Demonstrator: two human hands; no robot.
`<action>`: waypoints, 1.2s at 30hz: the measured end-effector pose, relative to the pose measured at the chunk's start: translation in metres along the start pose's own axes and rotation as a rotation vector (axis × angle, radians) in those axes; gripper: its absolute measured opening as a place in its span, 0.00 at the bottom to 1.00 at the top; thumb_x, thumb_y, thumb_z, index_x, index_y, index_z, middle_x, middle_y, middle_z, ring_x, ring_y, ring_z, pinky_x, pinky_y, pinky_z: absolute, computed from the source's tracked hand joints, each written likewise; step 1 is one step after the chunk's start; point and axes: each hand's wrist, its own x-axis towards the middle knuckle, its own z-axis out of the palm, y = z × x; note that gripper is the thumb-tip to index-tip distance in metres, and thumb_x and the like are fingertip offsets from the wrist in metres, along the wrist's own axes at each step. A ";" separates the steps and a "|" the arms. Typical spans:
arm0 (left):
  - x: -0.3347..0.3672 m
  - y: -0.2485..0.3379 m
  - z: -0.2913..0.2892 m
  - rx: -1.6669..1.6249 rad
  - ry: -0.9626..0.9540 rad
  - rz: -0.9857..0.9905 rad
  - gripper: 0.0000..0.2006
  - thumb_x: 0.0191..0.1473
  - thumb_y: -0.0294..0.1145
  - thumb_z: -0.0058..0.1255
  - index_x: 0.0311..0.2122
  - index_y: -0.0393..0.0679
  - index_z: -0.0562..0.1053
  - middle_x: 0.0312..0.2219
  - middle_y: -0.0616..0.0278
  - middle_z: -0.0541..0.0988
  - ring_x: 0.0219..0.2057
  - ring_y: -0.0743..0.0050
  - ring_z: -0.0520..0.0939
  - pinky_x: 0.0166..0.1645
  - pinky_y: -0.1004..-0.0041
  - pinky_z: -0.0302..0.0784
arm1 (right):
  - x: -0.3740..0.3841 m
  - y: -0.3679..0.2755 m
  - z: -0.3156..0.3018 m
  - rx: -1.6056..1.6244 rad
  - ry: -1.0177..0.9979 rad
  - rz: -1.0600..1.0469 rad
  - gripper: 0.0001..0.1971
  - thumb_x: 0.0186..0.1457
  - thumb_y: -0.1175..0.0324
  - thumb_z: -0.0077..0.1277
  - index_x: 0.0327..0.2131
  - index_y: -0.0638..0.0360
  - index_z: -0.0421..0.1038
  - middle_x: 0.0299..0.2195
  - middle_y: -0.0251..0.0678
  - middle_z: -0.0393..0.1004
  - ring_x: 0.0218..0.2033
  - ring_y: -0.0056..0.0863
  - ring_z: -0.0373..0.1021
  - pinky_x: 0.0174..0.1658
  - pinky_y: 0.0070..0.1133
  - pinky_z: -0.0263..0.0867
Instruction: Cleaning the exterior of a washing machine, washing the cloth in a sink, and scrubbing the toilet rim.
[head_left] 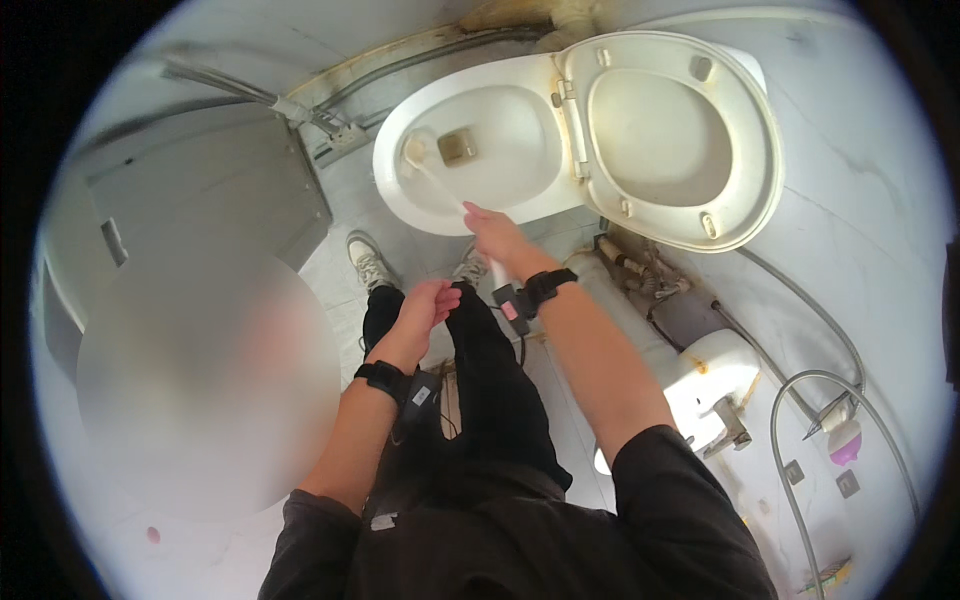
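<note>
My right hand (495,238) is wrapped round the white handle of a toilet brush (438,178), index finger laid along it. Its yellowish head rests against the inner wall of the toilet bowl, at the left end. The white toilet bowl (388,185) lies ahead of me, with a brownish square drain hole (457,147) inside. Its seat (757,165) is raised on the right, stained yellow near the hinges. Held before my thighs, my left hand (430,303) has its fingers curled together, with nothing visible in them. It is apart from the bowl and brush.
At right stand a white washbasin (722,375) with a tap, pipes below it, and a looped grey shower hose (778,430). A grey panel (200,180) stands at left, beside a blurred round area. My shoes (370,262) are close to the bowl.
</note>
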 end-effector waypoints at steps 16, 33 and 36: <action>0.000 0.004 -0.101 0.023 -0.015 -0.028 0.15 0.68 0.43 0.39 0.51 0.46 0.72 0.45 0.61 0.82 0.46 0.70 0.80 0.53 0.67 0.70 | 0.029 -0.005 0.083 0.598 0.047 0.077 0.30 0.67 0.56 0.48 0.70 0.42 0.55 0.20 0.25 0.63 0.18 0.20 0.60 0.23 0.25 0.63; -0.008 0.030 -0.174 -0.016 0.012 -0.031 0.16 0.68 0.43 0.41 0.51 0.45 0.73 0.45 0.61 0.82 0.47 0.70 0.81 0.53 0.69 0.71 | 0.042 -0.074 0.106 0.453 0.301 0.023 0.16 0.68 0.55 0.44 0.36 0.58 0.71 0.22 0.36 0.68 0.20 0.30 0.66 0.25 0.27 0.64; -0.007 0.030 -0.161 -0.026 -0.044 -0.009 0.16 0.67 0.43 0.41 0.51 0.46 0.73 0.45 0.61 0.82 0.47 0.70 0.81 0.52 0.69 0.71 | 0.048 -0.073 0.077 0.951 0.163 0.087 0.16 0.69 0.51 0.44 0.32 0.50 0.62 0.16 0.27 0.60 0.15 0.24 0.59 0.20 0.22 0.57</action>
